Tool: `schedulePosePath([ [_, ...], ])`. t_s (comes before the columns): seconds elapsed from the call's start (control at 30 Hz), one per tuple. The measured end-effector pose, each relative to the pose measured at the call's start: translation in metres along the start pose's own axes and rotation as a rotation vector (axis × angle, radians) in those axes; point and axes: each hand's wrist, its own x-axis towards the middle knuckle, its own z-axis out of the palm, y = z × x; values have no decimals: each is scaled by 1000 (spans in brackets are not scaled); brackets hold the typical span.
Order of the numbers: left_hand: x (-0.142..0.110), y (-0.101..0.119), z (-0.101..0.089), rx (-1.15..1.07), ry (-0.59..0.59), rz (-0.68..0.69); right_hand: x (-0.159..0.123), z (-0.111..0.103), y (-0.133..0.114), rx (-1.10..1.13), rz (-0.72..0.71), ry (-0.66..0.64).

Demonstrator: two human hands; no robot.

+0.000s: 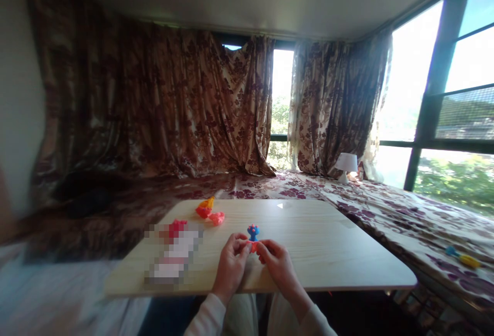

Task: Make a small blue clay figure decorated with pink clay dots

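Note:
My left hand (233, 254) and my right hand (275, 256) meet over the near middle of the table. Between their fingertips they pinch a small coral-red piece of soft-looking material (253, 246), which may be modelling clay; the fingers partly cover it. Just behind it stands a small blue figure (253, 232) with pinkish-red spots on top. Whether the red piece is joined to the blue figure, I cannot tell. Both hands are closed at the fingertips.
Pale wood table (328, 253) under my hands. Toward its back left lie a red and yellow lump (204, 207) and a pink lump (216, 218). A blurred-out item (174, 256) lies at left. Beyond are a flowered cover (293, 187) and a white lamp (346, 163).

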Motion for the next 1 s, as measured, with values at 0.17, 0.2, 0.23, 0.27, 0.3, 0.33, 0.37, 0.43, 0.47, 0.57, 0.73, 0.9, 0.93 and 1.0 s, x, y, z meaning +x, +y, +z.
schedulePosePath([
  [0.17,-2,6,0,74,-38,-1,2,-2,4,93,-6,15],
  [0.2,-2,6,0,82,-47,-6,2,-2,4,93,-17,17],
  [0.23,-2,7,1,91,-55,-11,2,-3,4,91,-28,24],
  [0.27,-2,7,1,99,-61,-17,2,-3,3,91,-40,34],
  [0.3,-1,7,1,104,-67,-23,2,-3,2,91,-47,43],
  [0.33,-1,6,2,108,-75,-23,2,-3,1,92,-51,52],
  [0.37,-1,5,2,113,-87,-16,2,-3,0,96,-50,61],
  [0.43,0,2,4,132,-123,19,1,-2,-2,104,-37,73],
  [0.47,0,1,4,150,-144,39,1,-2,-2,106,-33,74],
  [0.57,-1,-1,6,213,-175,76,1,-1,-2,99,-47,61],
  [0.73,-2,1,4,232,-120,74,0,0,0,40,-73,76],
  [0.9,-4,3,2,239,-69,108,0,-2,-3,-74,-33,46],
  [0.93,-4,3,2,248,-61,128,0,-2,-4,-80,-24,49],
  [1.0,-5,2,3,265,-50,170,0,-2,-5,-72,-16,56],
])
